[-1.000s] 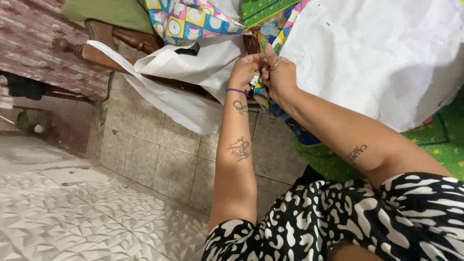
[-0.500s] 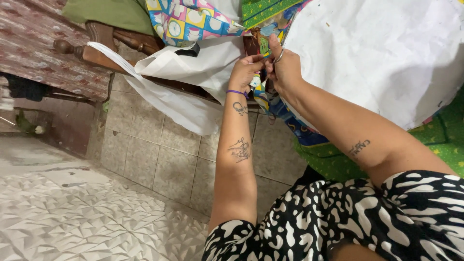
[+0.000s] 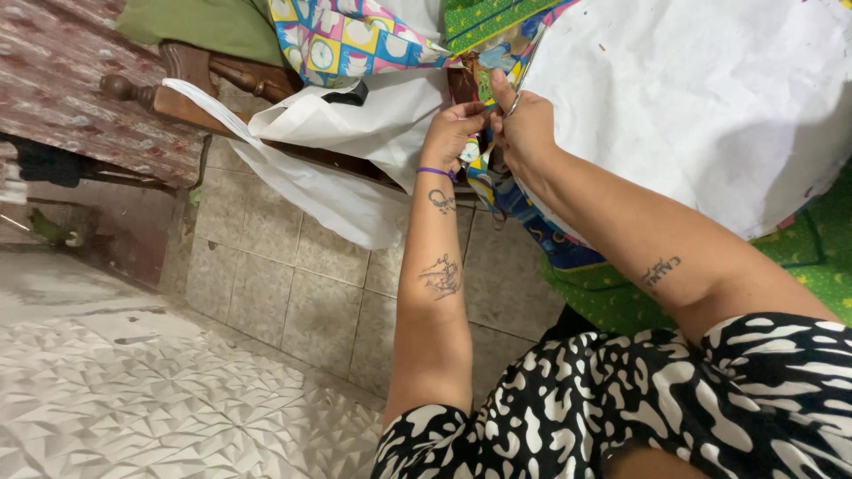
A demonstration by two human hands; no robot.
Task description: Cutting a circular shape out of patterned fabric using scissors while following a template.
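Note:
My left hand [image 3: 451, 131], with a purple band at the wrist, pinches the edge of a colourful patterned fabric [image 3: 486, 168] that hangs between two white sheets. My right hand [image 3: 524, 124] is right beside it, fingers closed around a pair of metal scissors [image 3: 516, 99], of which only a handle loop and a thin bit of blade show. The two hands touch each other over the fabric. A large white sheet [image 3: 710, 106] lies to the right of them, and another white sheet [image 3: 355, 124] droops to the left.
A dark wooden furniture frame [image 3: 213, 80] and a reddish patterned cloth [image 3: 80, 98] are at the upper left. Tiled wall [image 3: 293, 284] and patterned floor tiles [image 3: 133, 390] fill the lower left. Green printed fabric [image 3: 816, 257] lies at the right.
Both hands have shifted slightly up along the fabric edge, and the right hand's fingers have moved on the scissors. The view has barely changed.

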